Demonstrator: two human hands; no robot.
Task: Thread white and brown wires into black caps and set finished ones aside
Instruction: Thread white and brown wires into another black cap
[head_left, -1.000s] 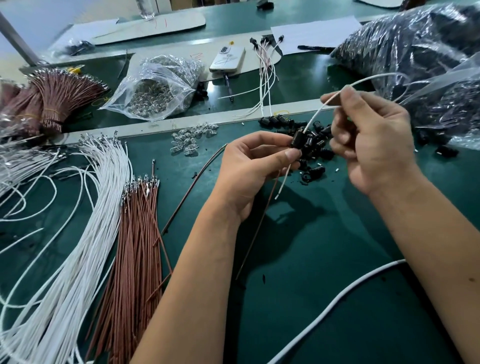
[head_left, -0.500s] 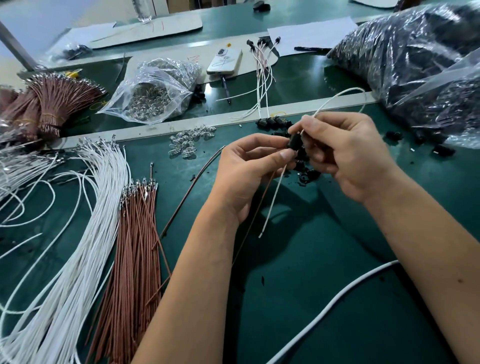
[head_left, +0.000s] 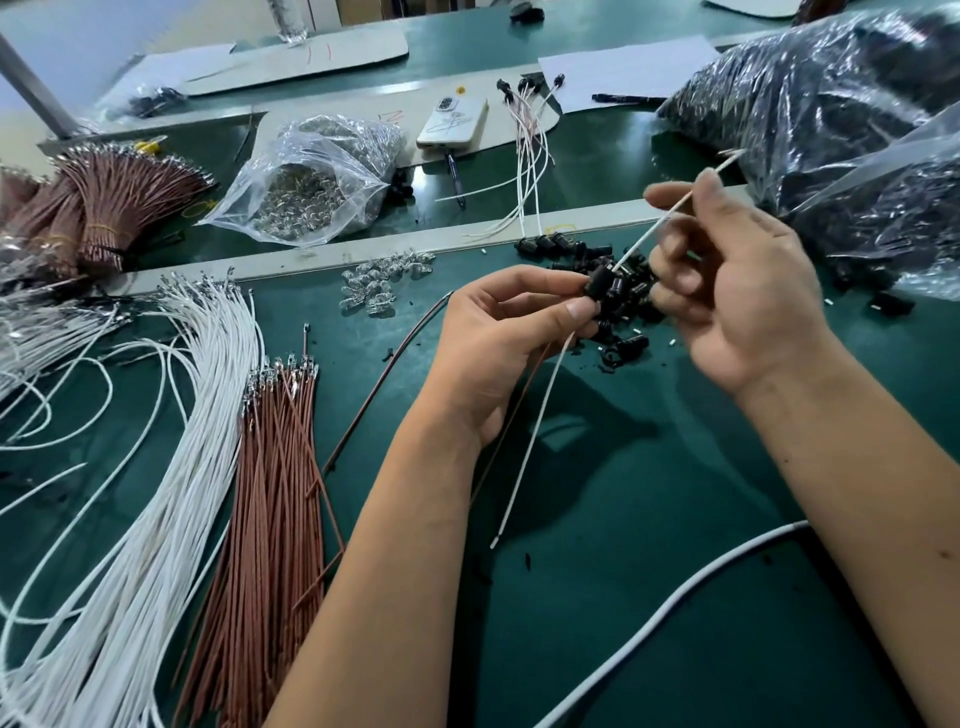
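My left hand (head_left: 511, 343) pinches a black cap (head_left: 597, 285) between thumb and fingers above the green mat. A white wire (head_left: 535, 436) runs through the cap; its long tail hangs down toward the mat. My right hand (head_left: 737, 291) pinches the wire's upper part, whose metal tip pokes out past my fingers to the upper right. A brown wire (head_left: 511, 415) also hangs under my left hand. Loose black caps (head_left: 623, 312) lie in a pile just behind the hands. Finished capped wires (head_left: 530, 150) lie farther back.
Bundles of white wires (head_left: 171, 457) and brown wires (head_left: 275, 493) lie at the left. A clear bag of small parts (head_left: 306, 192), a phone (head_left: 453, 122), big bags of black caps (head_left: 831, 119), clear LEDs (head_left: 382, 283) and a thick white cable (head_left: 675, 608) surround the work spot.
My right hand has drawn up and to the right along the white wire, away from the cap. More of the wire now hangs below the cap.
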